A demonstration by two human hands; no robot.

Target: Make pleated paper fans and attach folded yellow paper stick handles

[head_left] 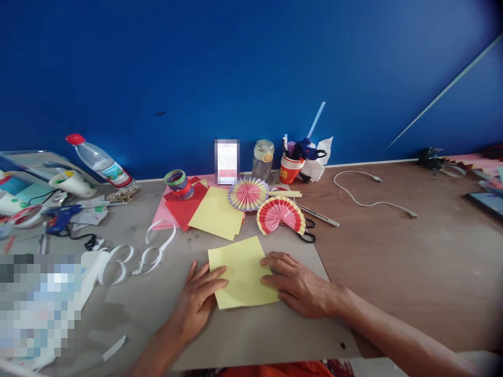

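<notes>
Yellow sheet (241, 272) lies flat on the grey board (236, 335), near the board's front edge, slightly turned so its corners point off-square.

Left hand (196, 301) rests palm down at the sheet's left edge; fingers (214, 275) spread, tips on the paper, pressing, not pinching. Right hand (296, 283) lies flat over the right edge, fingers together and extended, also pressing. Neither hand clamps anything.

Handling, judged: the sheet is thin craft paper, very light, limp, and takes a crease easily. It will slide on the smooth board unless pinned by a flat palm. Best hold is at an edge or corner with finger and thumb; the middle gives no purchase.

Room: behind the sheet, toward the board's back edge, sit a second yellow sheet (216, 213) on red paper (183, 209), two pleated fans (281, 214), scissors (308, 235) and a tape roll (178, 183). White paper loops (129, 262) lie left. Right of the board, the brown counter (412, 262) carries only a white cable (369, 201) and a pen (318, 215). The board's front strip under the wrists is bare.
</notes>
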